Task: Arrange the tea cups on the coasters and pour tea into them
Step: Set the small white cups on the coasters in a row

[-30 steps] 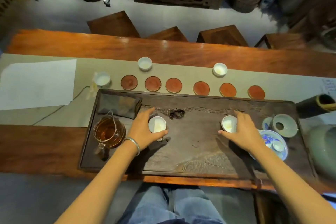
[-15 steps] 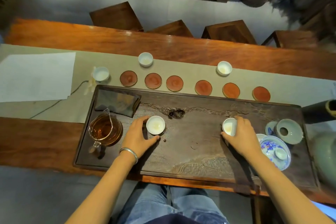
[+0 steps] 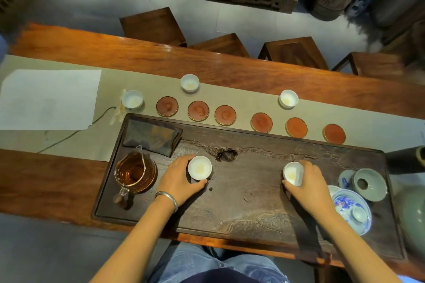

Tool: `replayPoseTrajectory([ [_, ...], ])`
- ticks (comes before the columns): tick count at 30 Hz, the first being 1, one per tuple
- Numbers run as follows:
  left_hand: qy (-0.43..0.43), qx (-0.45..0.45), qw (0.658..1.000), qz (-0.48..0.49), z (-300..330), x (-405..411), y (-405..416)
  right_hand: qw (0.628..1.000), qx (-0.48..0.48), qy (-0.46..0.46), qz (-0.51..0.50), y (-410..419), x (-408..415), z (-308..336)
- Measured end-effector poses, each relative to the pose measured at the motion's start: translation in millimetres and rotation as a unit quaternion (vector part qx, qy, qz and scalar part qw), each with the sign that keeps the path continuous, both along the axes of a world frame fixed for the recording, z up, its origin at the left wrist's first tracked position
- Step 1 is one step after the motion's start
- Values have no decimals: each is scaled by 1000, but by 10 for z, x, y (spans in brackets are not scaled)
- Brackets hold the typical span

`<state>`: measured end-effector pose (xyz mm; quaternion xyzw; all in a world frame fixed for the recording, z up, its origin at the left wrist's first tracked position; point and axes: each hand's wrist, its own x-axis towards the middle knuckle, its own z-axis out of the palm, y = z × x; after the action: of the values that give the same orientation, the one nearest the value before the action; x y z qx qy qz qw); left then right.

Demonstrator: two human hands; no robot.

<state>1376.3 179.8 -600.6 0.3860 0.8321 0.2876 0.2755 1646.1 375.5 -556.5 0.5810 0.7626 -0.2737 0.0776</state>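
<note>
— Tea cups, where are they?
— Two sit on the dark tea tray [image 3: 253, 225]. The left hand [image 3: 178, 181] curls its fingers and thumb round one white cup [image 3: 199, 167] near the middle of the tray. The right hand [image 3: 310, 185] grips another cup [image 3: 292, 173] toward the tray's right side; that cup looks tipped.
— And the others?
— Three more cups stand on the cloth behind the tray: one [image 3: 132, 99] past its far left corner, one [image 3: 189, 83] further back, one [image 3: 288, 98] behind the right half.
— The coasters?
— Six red coasters [image 3: 225, 115] lie in a row along the tray's far edge, all bare.
— The tea?
— It is in the glass pitcher [image 3: 134, 171] at the tray's left end, beside the left hand.
</note>
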Motion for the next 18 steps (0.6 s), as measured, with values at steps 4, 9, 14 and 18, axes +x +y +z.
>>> replayPoseTrajectory([
  [4,-15,32,999,21,99,-28,97,1000,3,24,8,40,-183,78],
  [9,-9,118,992,40,426,-281,366,997,12,70,34,149,-617,213],
  [14,7,154,986,56,635,-696,645,991,28,105,75,274,-1168,281],
  [18,22,132,989,55,551,-1040,751,988,28,124,87,335,-1596,271],
])
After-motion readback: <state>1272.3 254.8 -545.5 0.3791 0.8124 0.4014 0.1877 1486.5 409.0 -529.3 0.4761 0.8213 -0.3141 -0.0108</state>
